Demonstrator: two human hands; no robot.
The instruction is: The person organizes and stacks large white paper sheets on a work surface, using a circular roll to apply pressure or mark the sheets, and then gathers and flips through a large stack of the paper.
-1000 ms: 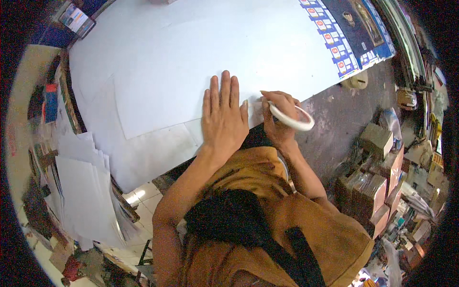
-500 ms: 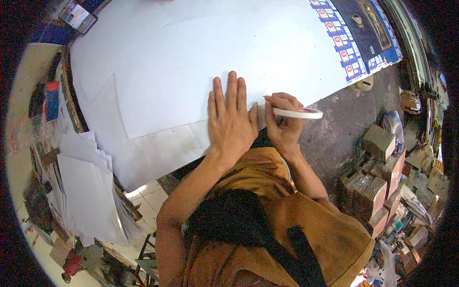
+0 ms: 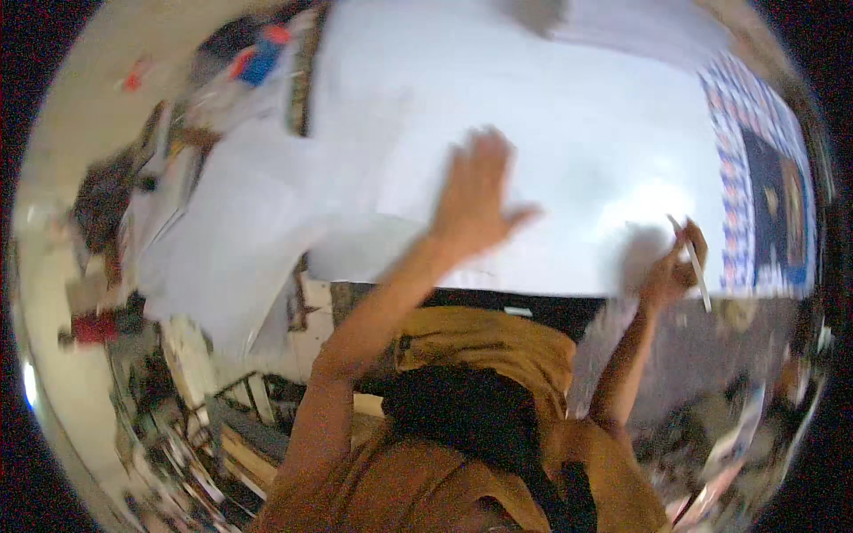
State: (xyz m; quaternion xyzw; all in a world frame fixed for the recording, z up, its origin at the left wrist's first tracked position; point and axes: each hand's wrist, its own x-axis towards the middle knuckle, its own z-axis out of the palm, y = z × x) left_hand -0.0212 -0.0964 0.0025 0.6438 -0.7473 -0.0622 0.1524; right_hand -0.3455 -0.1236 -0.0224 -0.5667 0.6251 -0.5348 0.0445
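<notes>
The picture is blurred by motion, so fine detail is lost. The left hand (image 3: 475,200) lies spread and open, fingers apart, flat on the large white sheet (image 3: 569,133) that covers most of the tabletop (image 3: 711,355). It sits near the middle of the sheet, a little above the sheet's near edge, with the forearm running down and to the left toward the person's ochre shirt (image 3: 480,346).

The right hand (image 3: 671,271) is well apart from the left, out at the sheet's near right corner. It is closed around a roll of white tape (image 3: 691,259) — seen edge-on, so the roll reads as a thin pale strip slanting down and to the right across the fingers. The roll is at the sheet's edge; whether it touches the paper cannot be told. A grey shadow falls on the sheet just left of this hand.

Beyond the right hand, along the far right side of the tabletop, lies a printed sheet with blue and white squares (image 3: 764,195) around a dark panel. To the left of the big sheet, more white papers (image 3: 231,240) lie overlapping and hang toward the floor. Further left is a clutter of small things too smeared to name — one red and blue object (image 3: 259,55) stands out near the top.
</notes>
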